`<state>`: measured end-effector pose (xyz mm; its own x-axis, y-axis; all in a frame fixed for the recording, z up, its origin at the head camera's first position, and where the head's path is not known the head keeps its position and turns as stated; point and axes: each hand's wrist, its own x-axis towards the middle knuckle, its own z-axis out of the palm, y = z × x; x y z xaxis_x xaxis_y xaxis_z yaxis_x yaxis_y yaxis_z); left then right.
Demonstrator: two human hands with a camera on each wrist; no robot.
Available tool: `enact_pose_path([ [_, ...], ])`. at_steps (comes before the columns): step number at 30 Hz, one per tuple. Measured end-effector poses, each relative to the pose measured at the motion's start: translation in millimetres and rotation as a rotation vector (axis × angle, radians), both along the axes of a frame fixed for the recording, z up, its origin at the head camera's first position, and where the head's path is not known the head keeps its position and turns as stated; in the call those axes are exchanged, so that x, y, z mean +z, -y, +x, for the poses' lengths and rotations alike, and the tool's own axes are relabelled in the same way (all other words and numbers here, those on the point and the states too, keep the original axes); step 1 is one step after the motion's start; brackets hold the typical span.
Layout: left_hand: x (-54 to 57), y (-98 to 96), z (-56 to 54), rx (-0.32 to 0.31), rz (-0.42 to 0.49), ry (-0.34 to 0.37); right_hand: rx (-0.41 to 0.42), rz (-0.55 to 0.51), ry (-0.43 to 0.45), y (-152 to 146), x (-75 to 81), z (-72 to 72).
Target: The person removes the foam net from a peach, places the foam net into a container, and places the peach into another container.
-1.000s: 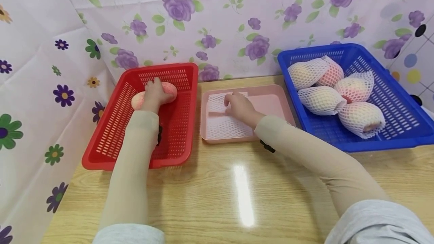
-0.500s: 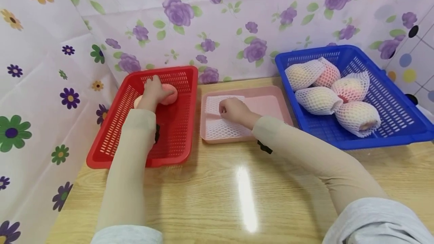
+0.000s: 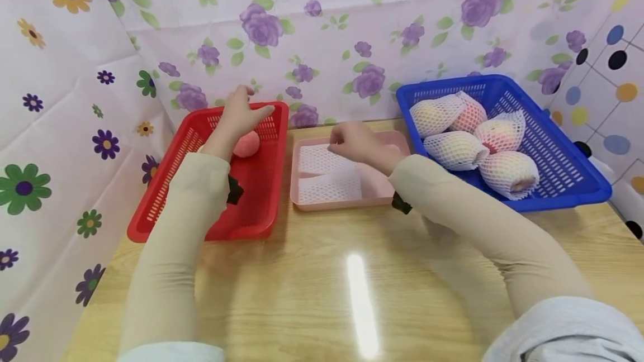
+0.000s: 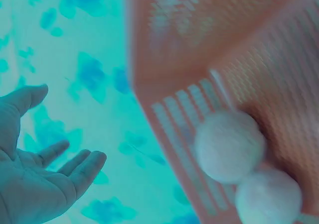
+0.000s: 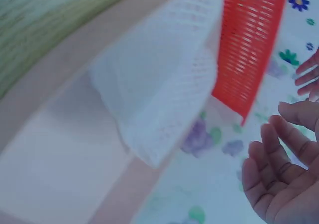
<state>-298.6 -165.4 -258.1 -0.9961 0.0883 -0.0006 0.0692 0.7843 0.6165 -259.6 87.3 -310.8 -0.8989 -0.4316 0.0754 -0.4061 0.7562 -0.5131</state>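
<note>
In the head view my left hand hovers over the back of the red basket, fingers spread and holding nothing. Below it lies a round pink fruit; a second is hidden behind the arm. The left wrist view shows both, one fruit touching the other fruit, apart from the hand. My right hand is over the pink tray, its loosely bent fingers bare in the right wrist view. Two white foam net sleeves lie flat there, one sleeve behind the other sleeve.
At the right a blue basket holds several fruits in foam nets, such as one netted fruit at its front. All stand on a wooden table. A flowered cloth hangs close behind them.
My left hand has let go of the fruit and risen above the basket. My right hand has lifted off the foam net sleeves and moved toward the back. The head view has shifted slightly.
</note>
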Motion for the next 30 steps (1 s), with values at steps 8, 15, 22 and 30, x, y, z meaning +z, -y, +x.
enact_pose_path([
  [8,9.7,-37.2,19.8,-0.035,0.193,-0.071,-0.092,-0.003,-0.002,-40.1,30.9,5.5],
  [15,7.7,-76.7,46.3,-0.083,0.417,-0.051,-0.167,0.063,-0.034,-83.1,52.8,20.7],
  [22,-2.8,-115.5,66.7,-0.105,0.601,0.02,-0.247,0.099,0.028,-126.1,64.4,32.5],
  [30,-28.3,-153.2,89.6,-0.135,0.814,0.202,-0.323,0.163,0.06,-178.6,54.3,40.5],
])
